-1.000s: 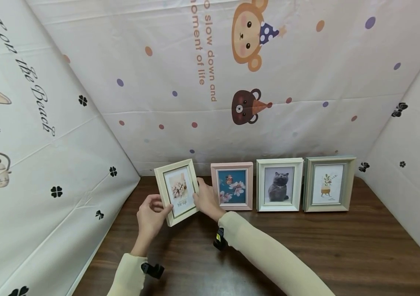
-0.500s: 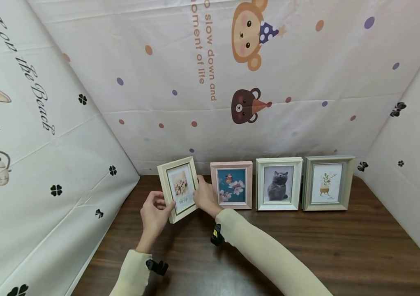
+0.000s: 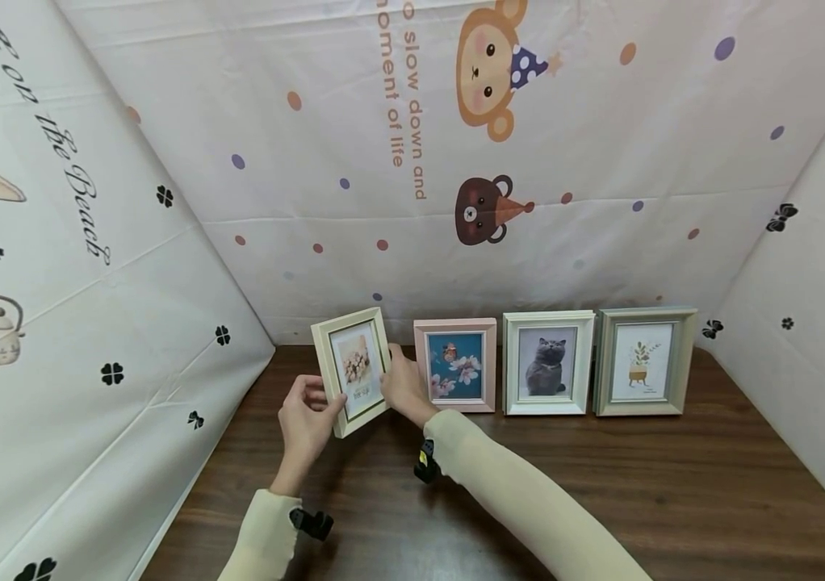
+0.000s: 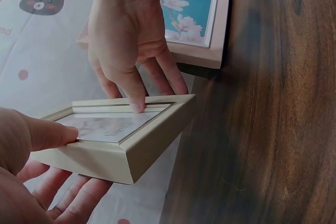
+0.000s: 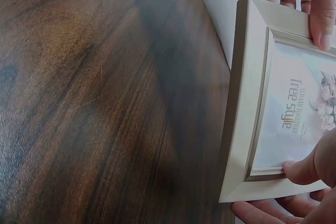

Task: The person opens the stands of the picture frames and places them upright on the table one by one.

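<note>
A cream picture frame (image 3: 376, 411) with a flower print is held tilted at the left end of the row. My left hand (image 3: 305, 424) grips its left side, thumb on the front and fingers behind. On the opposite side my right hand (image 3: 407, 386) pinches the frame, thumb on the front edge. In the left wrist view the fingers of both hands reach under the cream frame (image 4: 105, 161). Beside my right hand stands a pink picture frame (image 3: 490, 363) with a blossom print, partly covered by that hand in the left wrist view.
Further right stand a white frame (image 3: 583, 363) with a cat picture and a grey-green frame (image 3: 681, 371) with a plant print. All are on a dark wooden table (image 3: 601, 484). A printed cloth (image 3: 296, 161) rises behind and on both sides.
Over the second, the cream frame and my left hand have shifted slightly right and up, and the frame stands a little more upright. Both hands keep their grip.
</note>
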A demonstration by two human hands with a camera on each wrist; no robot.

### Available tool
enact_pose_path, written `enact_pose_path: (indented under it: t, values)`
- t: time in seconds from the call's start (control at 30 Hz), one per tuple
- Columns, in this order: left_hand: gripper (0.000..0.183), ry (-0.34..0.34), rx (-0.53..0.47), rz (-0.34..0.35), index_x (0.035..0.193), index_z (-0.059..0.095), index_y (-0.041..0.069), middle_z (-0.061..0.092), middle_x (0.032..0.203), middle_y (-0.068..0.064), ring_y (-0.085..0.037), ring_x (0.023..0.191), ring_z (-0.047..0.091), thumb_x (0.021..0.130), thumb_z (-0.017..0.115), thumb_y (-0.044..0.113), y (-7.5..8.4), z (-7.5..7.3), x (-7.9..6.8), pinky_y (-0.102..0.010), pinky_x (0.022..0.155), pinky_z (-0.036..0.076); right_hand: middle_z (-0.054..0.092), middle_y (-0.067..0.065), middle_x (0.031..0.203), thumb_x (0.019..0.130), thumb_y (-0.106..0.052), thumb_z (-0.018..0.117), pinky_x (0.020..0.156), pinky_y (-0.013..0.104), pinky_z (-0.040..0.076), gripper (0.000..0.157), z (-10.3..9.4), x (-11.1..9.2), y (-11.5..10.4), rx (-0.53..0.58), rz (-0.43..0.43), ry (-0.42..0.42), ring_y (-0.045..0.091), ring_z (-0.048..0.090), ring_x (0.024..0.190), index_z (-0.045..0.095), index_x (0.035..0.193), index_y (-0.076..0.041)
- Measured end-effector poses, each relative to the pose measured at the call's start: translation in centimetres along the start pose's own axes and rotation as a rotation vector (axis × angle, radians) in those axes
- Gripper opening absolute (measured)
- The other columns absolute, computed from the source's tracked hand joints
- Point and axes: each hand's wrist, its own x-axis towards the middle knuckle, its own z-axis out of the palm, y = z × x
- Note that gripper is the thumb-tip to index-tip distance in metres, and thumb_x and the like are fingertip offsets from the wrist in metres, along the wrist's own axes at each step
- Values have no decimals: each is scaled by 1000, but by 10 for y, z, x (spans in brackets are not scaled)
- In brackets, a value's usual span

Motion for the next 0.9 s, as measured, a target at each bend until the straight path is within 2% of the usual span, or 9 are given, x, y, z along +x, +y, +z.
enact_pose_path:
  t: [0.33, 0.47, 0.63, 0.73, 0.83, 0.9]
  values:
    - [38, 25, -3, 9, 106, 64, 6, 72, 80, -8, -22, 69, 71, 78, 90, 7, 1, 4, 0, -21, 61, 54, 56, 1, 67, 103, -10, 61, 49, 31, 40, 60, -2, 0, 2, 10, -29, -9, 16, 50, 51, 36, 157, -9]
    - [39, 50, -2, 11, 106, 64, 6, 72, 80, -9, -24, 69, 71, 77, 90, 5, 1, 5, 1, -21, 61, 54, 58, 5, 68, 103, -11, 58, 57, 36, 48, 57, -5, 1, -1, -10, -92, 11, 19, 55, 56, 37, 156, -4]
    - [39, 64, -2, 12, 107, 64, 5, 71, 80, -10, -25, 69, 72, 77, 89, 5, 3, 7, 3, -21, 61, 54, 69, 17, 103, 102, -13, 61, 83, 46, 57, 57, -14, 5, -14, -31, -195, 49, 31, 68, 92, 39, 154, 0]
    - [39, 74, -2, 18, 106, 64, 5, 72, 79, -10, -25, 68, 72, 77, 89, 5, 4, 10, 5, -20, 60, 54, 67, 18, 120, 104, -19, 60, 85, 48, 57, 61, -22, 5, -26, -31, -205, 21, 32, 68, 103, 35, 157, -5]
    - [39, 84, -5, 25, 106, 65, 5, 72, 78, -10, -26, 67, 73, 76, 89, 4, 5, 14, 5, -21, 59, 54, 69, 15, 111, 105, -26, 59, 72, 43, 57, 64, -30, 3, -39, -4, -204, -17, 26, 70, 85, 31, 160, -9]
    - [39, 87, -10, 25, 106, 65, 5, 73, 78, -11, -27, 67, 73, 75, 89, 2, 5, 16, 5, -21, 58, 54, 68, 13, 109, 106, -30, 58, 68, 40, 55, 65, -34, 1, -46, 10, -218, -27, 22, 68, 80, 30, 162, -11]
